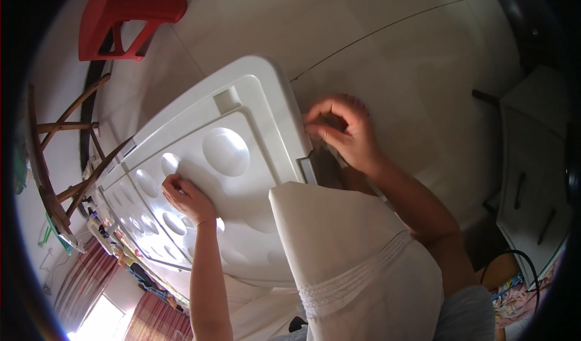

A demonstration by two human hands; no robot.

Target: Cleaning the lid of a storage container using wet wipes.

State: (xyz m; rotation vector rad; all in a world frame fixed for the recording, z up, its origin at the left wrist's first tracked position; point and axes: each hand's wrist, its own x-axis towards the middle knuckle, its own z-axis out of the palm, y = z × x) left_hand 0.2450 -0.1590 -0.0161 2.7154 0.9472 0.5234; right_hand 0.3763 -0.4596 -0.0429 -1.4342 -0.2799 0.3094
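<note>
A white plastic storage box lid (pixel 256 159) with round dimples lies before me. Over its near right corner falls white cloth (pixel 354 232) with a lace band. My left hand (pixel 188 200) is on the dimpled lid with its fingers curled, and no object shows in it. Beside the lid's right edge is my right hand (pixel 345 132), somewhat blurred, thumb and fingers bent into a loop. Its fingertips lie close to the rim; whether they touch it or pinch something small is unclear. A grey latch (pixel 308 170) sits on the rim below that hand.
A red plastic stool (pixel 131 18) stands on the tiled floor (pixel 386 50) at the upper left. Wooden folding legs (pixel 68 127) are at the left. A pale drawer cabinet (pixel 531 191) stands at the right, with a dark cable (pixel 522 254) near it. Striped curtains (pixel 159 320) hang at the lower left.
</note>
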